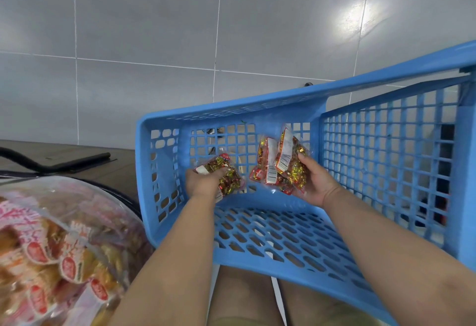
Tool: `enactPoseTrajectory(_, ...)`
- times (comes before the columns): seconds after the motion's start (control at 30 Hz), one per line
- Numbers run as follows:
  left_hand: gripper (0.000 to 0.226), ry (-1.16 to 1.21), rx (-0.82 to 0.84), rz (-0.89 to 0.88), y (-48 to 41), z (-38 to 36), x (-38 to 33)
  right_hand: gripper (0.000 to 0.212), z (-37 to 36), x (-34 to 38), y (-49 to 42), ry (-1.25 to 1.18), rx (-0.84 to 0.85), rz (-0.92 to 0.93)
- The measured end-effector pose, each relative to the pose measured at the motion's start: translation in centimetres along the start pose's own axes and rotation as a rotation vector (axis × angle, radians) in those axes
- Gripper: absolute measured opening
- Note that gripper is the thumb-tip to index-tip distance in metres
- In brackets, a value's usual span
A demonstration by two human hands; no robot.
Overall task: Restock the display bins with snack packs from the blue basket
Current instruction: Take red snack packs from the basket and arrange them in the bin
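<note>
Head view, tiled wall [154, 29], blue basket [386, 171], left hand [203, 182], right hand [318, 181] both gripping packs [280, 168]

Grey tiled wall [154, 29], bright glare [356, 18].

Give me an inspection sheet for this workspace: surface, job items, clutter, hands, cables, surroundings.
Surface: dark countertop at left, mostly hidden.
Job's things: blue basket, tipped toward the person; clear container of wrapped snacks at lower left.
Clutter: nothing seen.
Hands: left hand grips one snack pack; right hand grips a bunch of packs; both inside the basket.
Cables: black curved strip on the countertop, possibly a cable.
Surroundings: grey tiled wall with light glare.
</note>
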State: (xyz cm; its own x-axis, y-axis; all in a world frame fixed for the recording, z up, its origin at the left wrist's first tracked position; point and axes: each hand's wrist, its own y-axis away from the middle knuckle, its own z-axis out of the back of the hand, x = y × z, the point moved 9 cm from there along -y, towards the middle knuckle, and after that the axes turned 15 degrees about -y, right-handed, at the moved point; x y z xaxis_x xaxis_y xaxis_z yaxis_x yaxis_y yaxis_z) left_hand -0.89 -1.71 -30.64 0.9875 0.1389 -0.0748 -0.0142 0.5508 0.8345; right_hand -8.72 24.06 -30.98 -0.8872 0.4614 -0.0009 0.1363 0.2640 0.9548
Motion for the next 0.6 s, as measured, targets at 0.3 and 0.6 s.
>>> enactPoseTrajectory(0.3, 0.051, 0.289, 0.233, -0.166, 9.7, 4.9, -1.9, 0.050, -4.2, -0.5, 7.9, 0.077, 0.053, -0.020)
enactPoseTrajectory(0.6, 0.061, 0.511, 0.125, -0.329, 20.9, 17.6, 0.5, 0.038, -14.8, -2.1, 18.5, 0.375, 0.265, -0.001)
